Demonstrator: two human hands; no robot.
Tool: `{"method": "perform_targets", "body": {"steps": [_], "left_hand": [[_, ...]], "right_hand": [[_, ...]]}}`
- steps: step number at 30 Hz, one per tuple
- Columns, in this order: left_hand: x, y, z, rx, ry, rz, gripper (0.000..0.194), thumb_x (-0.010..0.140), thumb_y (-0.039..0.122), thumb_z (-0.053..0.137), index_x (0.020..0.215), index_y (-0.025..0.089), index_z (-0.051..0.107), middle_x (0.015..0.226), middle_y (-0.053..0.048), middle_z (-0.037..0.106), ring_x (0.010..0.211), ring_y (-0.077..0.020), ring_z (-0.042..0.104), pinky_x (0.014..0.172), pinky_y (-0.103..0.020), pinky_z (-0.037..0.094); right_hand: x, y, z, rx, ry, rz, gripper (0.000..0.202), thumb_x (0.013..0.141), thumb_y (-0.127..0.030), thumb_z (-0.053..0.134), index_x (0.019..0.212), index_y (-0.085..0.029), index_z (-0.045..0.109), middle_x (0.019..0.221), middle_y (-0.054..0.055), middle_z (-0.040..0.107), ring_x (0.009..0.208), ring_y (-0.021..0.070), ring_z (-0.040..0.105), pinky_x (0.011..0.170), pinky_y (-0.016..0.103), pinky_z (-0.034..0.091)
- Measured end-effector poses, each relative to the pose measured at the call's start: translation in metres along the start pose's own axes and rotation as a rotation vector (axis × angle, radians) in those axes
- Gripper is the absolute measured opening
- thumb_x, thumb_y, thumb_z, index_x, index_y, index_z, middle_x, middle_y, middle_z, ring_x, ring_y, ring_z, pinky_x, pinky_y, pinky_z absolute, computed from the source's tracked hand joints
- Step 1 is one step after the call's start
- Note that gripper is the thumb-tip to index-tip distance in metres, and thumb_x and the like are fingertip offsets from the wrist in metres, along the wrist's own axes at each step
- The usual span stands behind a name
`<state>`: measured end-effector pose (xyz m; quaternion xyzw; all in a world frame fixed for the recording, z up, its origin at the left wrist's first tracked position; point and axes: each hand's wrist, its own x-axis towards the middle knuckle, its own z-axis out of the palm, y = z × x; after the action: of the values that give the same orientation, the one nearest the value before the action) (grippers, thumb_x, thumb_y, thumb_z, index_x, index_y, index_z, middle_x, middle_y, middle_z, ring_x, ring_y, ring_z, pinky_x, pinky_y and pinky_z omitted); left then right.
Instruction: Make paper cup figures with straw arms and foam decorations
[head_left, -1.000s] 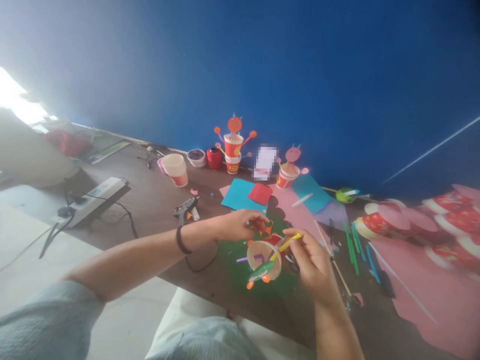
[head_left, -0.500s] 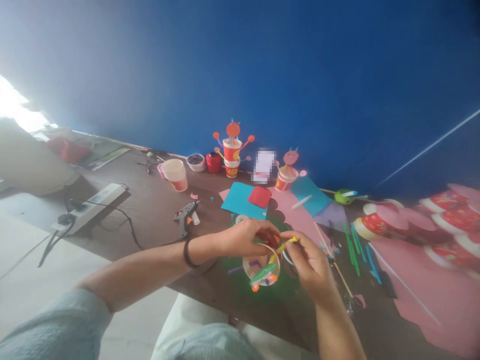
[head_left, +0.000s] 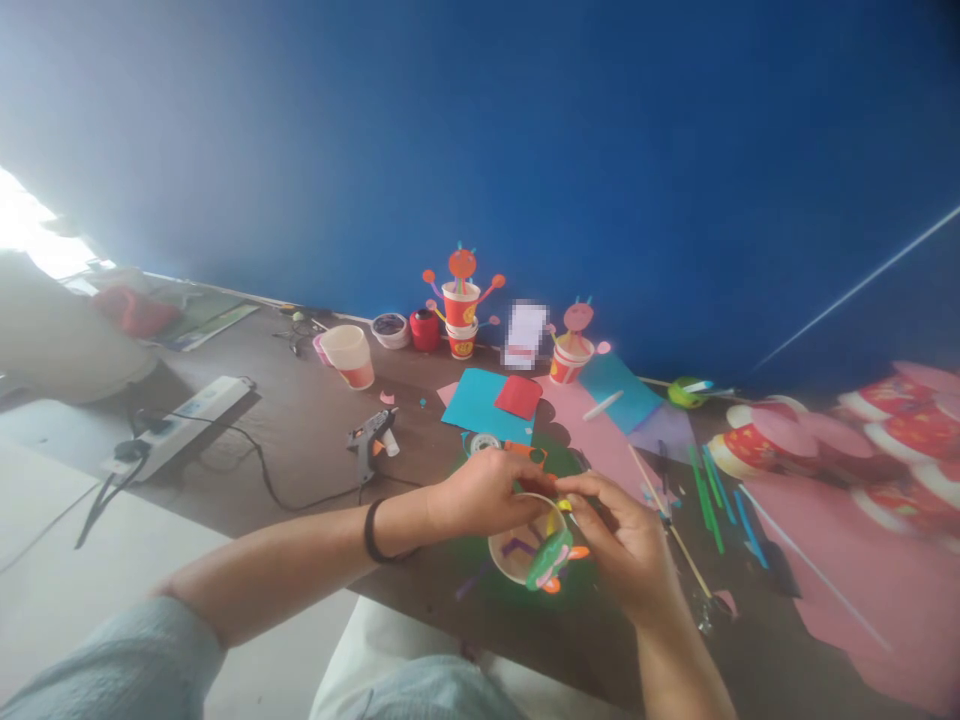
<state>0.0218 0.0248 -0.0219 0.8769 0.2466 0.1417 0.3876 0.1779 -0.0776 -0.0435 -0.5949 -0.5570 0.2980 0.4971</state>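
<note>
An open paper cup point(head_left: 504, 571) faces up toward me near the table's front edge. Over its far rim my left hand point(head_left: 495, 492) is closed, fingers curled around the edge and partly hidden. At the rim's right side the thumb and fingers of my right hand point(head_left: 619, 530) pinch a small yellow strip point(head_left: 564, 506), mostly covered by the fingertips. A green paper piece with pink and orange parts point(head_left: 550, 558) hangs across the cup's near right rim. Inside the cup shows a bent purple strip point(head_left: 519, 546).
A glue gun point(head_left: 369, 443) with its cord lies left, near a power strip point(head_left: 184, 425). Blue paper point(head_left: 472, 400) and red paper point(head_left: 519, 397) lie ahead. Decorated cups point(head_left: 461, 305) stand by the wall. Green strips point(head_left: 706, 500), a stick point(head_left: 686, 555) and pink paper point(head_left: 840, 590) are right.
The green piece has swung right and up on the cup rim. My right hand's fingertips have moved down and left, closer to the cup, and less of the yellow strip shows.
</note>
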Motion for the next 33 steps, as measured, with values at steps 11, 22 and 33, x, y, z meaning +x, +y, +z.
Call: {"method": "perform_targets", "body": {"steps": [11,22,33], "left_hand": [[-0.002,0.003,0.001,0.130,0.059,-0.024,0.018,0.077,0.014,0.054,0.084,0.019,0.071,0.080,0.000,0.070,0.073,-0.0120,0.061,0.061,-0.018,0.040],[-0.006,0.006,0.000,0.341,0.027,0.011,0.018,0.081,0.020,0.050,0.086,0.021,0.067,0.085,-0.001,0.069,0.077,-0.0162,0.063,0.062,-0.022,0.041],[-0.007,0.005,-0.003,0.275,0.011,0.006,0.013,0.078,0.024,0.057,0.083,0.021,0.068,0.081,-0.001,0.069,0.074,-0.0151,0.062,0.063,-0.020,0.042]], "right_hand": [[0.002,0.007,0.001,0.087,-0.074,0.171,0.033,0.080,-0.037,0.061,0.108,-0.022,0.056,0.096,0.005,0.065,0.091,0.0211,0.061,0.078,0.030,0.048],[0.010,-0.003,0.000,-0.256,-0.166,0.187,0.013,0.070,-0.030,0.062,0.075,-0.019,0.061,0.071,0.001,0.064,0.070,0.0188,0.059,0.061,0.026,0.043],[0.023,-0.020,-0.003,-0.358,-0.265,0.073,0.006,0.064,-0.021,0.057,0.066,-0.020,0.062,0.060,-0.001,0.064,0.056,0.0144,0.053,0.049,0.021,0.033]]}}
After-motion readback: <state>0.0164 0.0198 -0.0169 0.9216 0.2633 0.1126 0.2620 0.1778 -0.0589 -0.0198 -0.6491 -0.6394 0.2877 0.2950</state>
